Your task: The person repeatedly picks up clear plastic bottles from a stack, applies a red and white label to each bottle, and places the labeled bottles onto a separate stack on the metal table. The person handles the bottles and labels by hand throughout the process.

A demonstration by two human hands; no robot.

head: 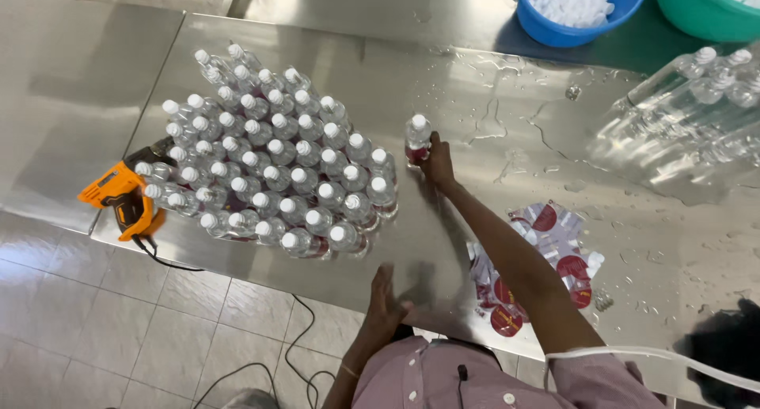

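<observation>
A small clear bottle (417, 139), white-capped with a red label, is being grasped upright by the right hand (438, 165) on the steel table (491, 116), just right of the bottle cluster (277, 155); the left hand (386, 298) is being rested open, flat at the table's near edge.

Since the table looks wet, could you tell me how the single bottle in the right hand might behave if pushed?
The bottle stands upright, tall and narrow, so it may tip. Water on the steel table suggests it could slide easily. The right hand grips its base, which probably steadies it.
</observation>
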